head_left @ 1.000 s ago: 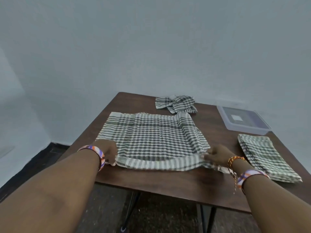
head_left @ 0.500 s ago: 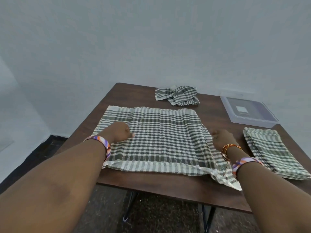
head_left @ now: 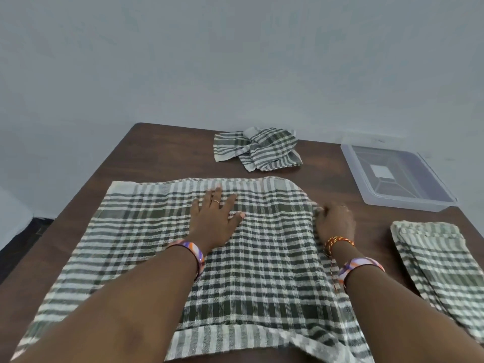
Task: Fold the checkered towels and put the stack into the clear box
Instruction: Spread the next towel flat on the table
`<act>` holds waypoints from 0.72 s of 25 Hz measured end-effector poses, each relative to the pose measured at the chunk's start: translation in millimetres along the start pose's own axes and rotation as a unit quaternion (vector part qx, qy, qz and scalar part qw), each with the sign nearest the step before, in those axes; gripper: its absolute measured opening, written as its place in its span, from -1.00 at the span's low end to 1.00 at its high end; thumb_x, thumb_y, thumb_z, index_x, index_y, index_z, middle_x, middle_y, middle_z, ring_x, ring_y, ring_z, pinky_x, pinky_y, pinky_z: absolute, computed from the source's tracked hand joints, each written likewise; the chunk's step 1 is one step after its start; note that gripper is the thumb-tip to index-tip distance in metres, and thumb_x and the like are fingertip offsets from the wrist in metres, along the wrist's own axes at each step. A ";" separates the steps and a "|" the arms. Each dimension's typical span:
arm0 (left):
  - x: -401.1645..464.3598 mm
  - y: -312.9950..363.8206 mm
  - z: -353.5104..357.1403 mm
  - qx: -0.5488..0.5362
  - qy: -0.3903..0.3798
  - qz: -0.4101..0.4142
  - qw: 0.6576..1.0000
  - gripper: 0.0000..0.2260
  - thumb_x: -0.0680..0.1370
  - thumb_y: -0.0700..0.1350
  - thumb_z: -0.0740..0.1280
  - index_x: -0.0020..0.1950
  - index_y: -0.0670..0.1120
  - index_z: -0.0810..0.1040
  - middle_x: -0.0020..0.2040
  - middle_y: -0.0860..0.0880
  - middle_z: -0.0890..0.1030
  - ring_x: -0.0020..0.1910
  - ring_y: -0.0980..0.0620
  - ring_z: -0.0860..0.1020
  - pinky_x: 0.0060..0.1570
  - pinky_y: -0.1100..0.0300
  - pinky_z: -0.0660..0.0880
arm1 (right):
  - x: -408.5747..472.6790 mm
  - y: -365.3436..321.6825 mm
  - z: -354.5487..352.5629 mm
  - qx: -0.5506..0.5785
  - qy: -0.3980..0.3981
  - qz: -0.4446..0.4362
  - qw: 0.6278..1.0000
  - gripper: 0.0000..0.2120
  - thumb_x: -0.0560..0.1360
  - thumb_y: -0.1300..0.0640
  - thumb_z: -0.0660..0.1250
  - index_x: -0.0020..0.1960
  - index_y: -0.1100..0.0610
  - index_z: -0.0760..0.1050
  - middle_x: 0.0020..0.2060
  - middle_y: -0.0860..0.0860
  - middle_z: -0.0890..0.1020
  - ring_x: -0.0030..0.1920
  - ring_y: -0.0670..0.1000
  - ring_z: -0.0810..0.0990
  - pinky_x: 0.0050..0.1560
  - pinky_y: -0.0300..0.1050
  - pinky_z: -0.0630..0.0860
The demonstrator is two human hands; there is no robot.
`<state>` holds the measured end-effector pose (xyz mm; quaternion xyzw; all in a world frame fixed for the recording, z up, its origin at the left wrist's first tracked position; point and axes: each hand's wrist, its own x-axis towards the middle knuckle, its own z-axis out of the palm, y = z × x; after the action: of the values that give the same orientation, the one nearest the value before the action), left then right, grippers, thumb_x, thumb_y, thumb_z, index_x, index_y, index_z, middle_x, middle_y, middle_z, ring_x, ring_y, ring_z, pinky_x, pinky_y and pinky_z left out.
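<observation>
Head view — my left hand point(head_left: 214, 221) lies spread flat on the checkered towel point(head_left: 146, 231); right hand's point(head_left: 335, 221) fingers pinch its edge — brown surface point(head_left: 162, 150), pale wall point(head_left: 235, 61).

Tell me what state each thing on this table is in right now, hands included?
Spread towel: lying flat on the table, near edge hanging over.
Crumpled towel: bunched, unfolded, at the far edge.
Folded towels: stacked on the table, outside the box.
Clear box: open, no towels inside.
Left hand: flat, fingers spread, pressing the spread towel.
Right hand: fingers curled at that towel's right edge.
</observation>
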<state>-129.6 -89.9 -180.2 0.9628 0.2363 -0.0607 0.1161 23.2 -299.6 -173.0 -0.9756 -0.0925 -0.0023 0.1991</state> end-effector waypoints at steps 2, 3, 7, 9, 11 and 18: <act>6.5 0.6 4.9 0.003 0.022 -0.011 1.000 -0.43 0.57 0.29 -0.13 0.54 0.14 -0.10 0.58 -0.05 -0.15 0.56 -0.08 -0.19 0.49 -0.16 -0.19 | 9.8 14.0 -5.3 0.053 0.051 0.092 0.993 -0.78 0.55 0.18 0.16 0.09 0.24 0.50 0.12 0.25 0.56 0.17 0.28 0.48 0.17 0.10 0.41; 8.7 0.7 5.4 0.004 0.028 -0.011 1.000 -0.44 0.57 0.29 -0.13 0.54 0.14 -0.10 0.58 -0.04 -0.15 0.56 -0.08 -0.18 0.49 -0.15 -0.19 | 13.1 19.3 -9.4 0.086 0.065 0.121 0.987 -0.80 0.54 0.21 0.16 0.09 0.23 0.48 0.12 0.25 0.56 0.17 0.27 0.49 0.16 0.09 0.42; 11.8 2.1 4.9 0.011 0.035 -0.007 0.999 -0.43 0.57 0.29 -0.13 0.54 0.14 -0.09 0.58 -0.05 -0.13 0.56 -0.08 -0.17 0.48 -0.16 -0.17 | 20.5 21.8 -25.7 0.148 0.041 0.180 0.972 -0.76 0.55 0.21 0.15 0.15 0.22 0.48 0.15 0.24 0.56 0.20 0.24 0.49 0.15 0.02 0.41; 10.1 2.3 4.7 0.019 0.029 -0.005 0.999 -0.43 0.57 0.29 -0.14 0.55 0.14 -0.10 0.58 -0.05 -0.12 0.56 -0.08 -0.17 0.48 -0.16 -0.16 | 21.5 13.6 -27.9 0.129 -0.013 0.140 0.982 -0.73 0.58 0.07 0.16 0.00 0.20 0.57 0.01 0.23 0.62 0.12 0.23 0.55 0.08 0.00 0.45; 6.5 1.9 4.9 0.029 0.025 0.003 0.999 -0.43 0.57 0.29 -0.15 0.54 0.15 -0.13 0.58 -0.05 -0.14 0.56 -0.07 -0.18 0.48 -0.15 -0.17 | 22.7 0.6 -31.0 0.146 -0.065 0.108 0.981 -0.62 0.53 -0.08 0.21 -0.26 0.19 0.55 -0.25 0.14 0.61 -0.08 0.19 0.59 -0.04 -0.03 0.47; -10.3 3.6 6.8 0.040 0.021 0.003 0.999 -0.33 0.44 0.35 -0.32 0.53 0.17 -0.16 0.58 -0.02 -0.16 0.56 -0.04 -0.18 0.48 -0.12 -0.18 | 51.2 -38.5 -42.5 0.363 -0.259 0.144 0.883 -0.57 0.45 0.12 0.40 0.29 0.19 0.46 0.05 0.14 0.60 -0.03 0.12 0.60 0.04 -0.02 0.56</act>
<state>-137.4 -99.3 -184.3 0.9684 0.2334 -0.0492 0.0727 67.9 -272.1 -116.8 -0.8031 0.0061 0.3133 0.5067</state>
